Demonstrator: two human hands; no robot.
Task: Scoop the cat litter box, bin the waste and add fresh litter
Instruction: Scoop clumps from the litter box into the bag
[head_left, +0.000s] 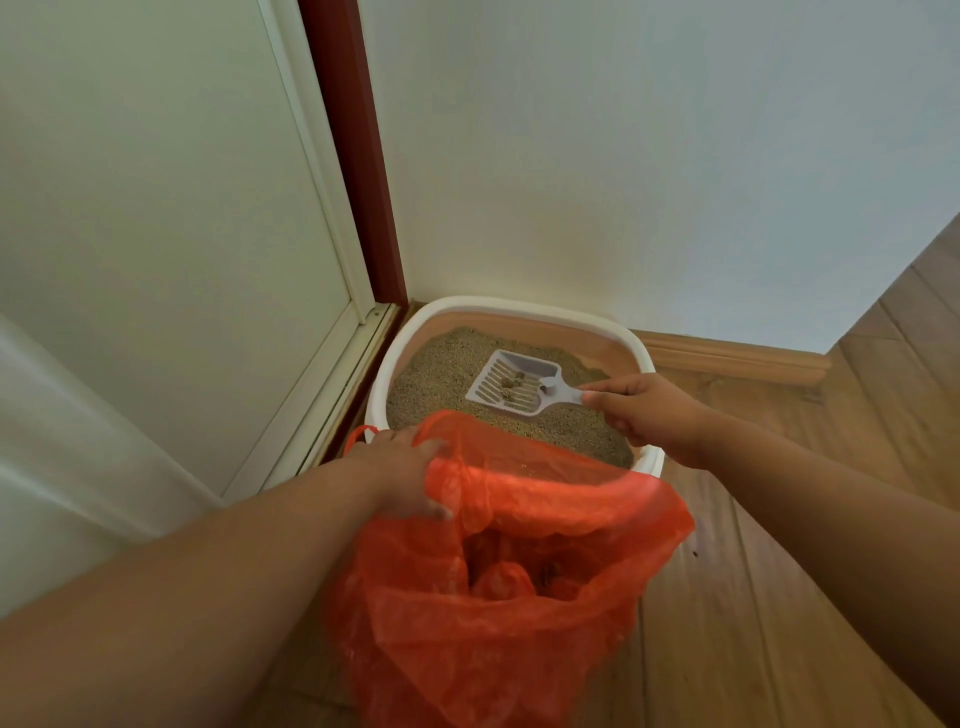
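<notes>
your right hand (652, 415) pinches the handle of the scoop (511, 383), its fingers curled round the end. the scoop sits level just over the litter (441, 374) in the box (636, 343), with a few brown clumps (511, 385) lying on its slots. your left hand (402, 473) grips the near rim of the orange bag (519, 571), holding its mouth open right in front of the box. the box stands in the corner, between the door (156, 208) and the wall (649, 156), on the wood floor (779, 597).
</notes>
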